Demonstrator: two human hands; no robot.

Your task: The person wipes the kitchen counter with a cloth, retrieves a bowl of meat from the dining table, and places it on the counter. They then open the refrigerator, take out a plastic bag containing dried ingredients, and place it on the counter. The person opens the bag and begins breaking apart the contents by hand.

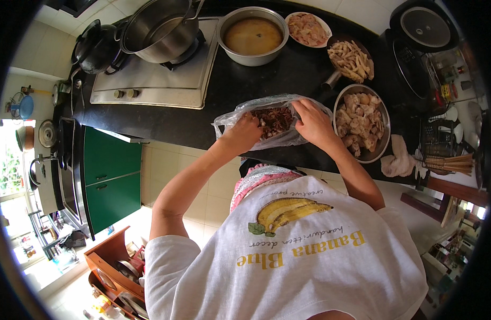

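Note:
A clear plastic bag (pixel 281 103) lies mouth-up at the counter's near edge. Inside it are dark reddish-brown dried spices (pixel 276 121) that look like star anise. My left hand (pixel 244 134) is curled on the bag's left side, its fingertips partly hidden against the spices. My right hand (pixel 312 122) grips the opposite rim, fingers over the plastic and thumb toward the opening. Just right of that hand, a steel bowl (pixel 385 138) holds pale chunks of meat (pixel 361 122).
A pan of chicken feet (pixel 351 62), its handle (pixel 331 80) toward me, and a plate of meat (pixel 308 29) stand behind. Left of these are a pot of brownish liquid (pixel 253 37) and a large steel pot (pixel 165 46) on the gas stove (pixel 149 90). A rice cooker (pixel 409 68) stands open-lidded at right.

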